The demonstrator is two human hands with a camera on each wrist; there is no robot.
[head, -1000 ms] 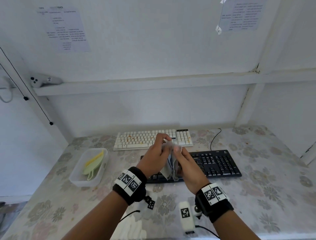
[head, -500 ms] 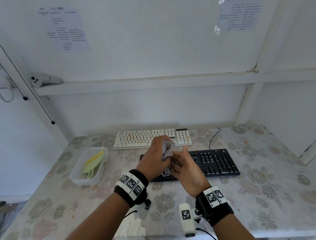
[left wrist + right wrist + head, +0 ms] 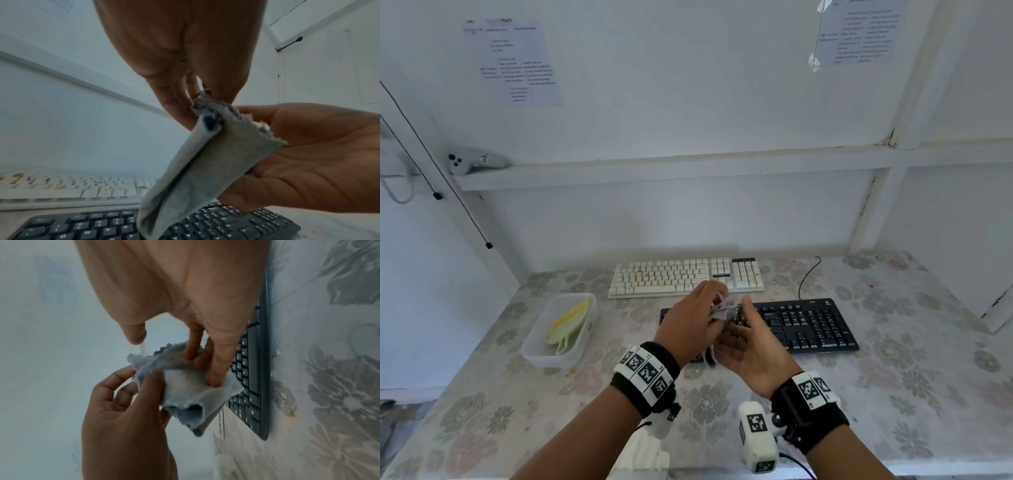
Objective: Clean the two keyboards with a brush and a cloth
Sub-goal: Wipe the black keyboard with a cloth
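- Both hands meet in the air above the black keyboard (image 3: 804, 325), with a small grey cloth (image 3: 207, 162) held between them.
- The left hand (image 3: 688, 325) pinches the cloth's upper edge between thumb and curled fingers (image 3: 152, 378).
- The right hand (image 3: 753, 346) lies palm up under the cloth, its fingers (image 3: 216, 369) pressed into the fabric and the thumb held apart; whether they actually clamp the cloth I cannot tell.
- The cloth is folded over on itself and hangs down toward the black keyboard's keys.
- The white keyboard (image 3: 685, 275) lies behind the black one on the floral counter (image 3: 893, 377), with orange-brown specks on several keys.
- A yellow-green brush (image 3: 568, 325) rests in a clear plastic tray (image 3: 541, 356) at the left of the counter, well apart from both hands.
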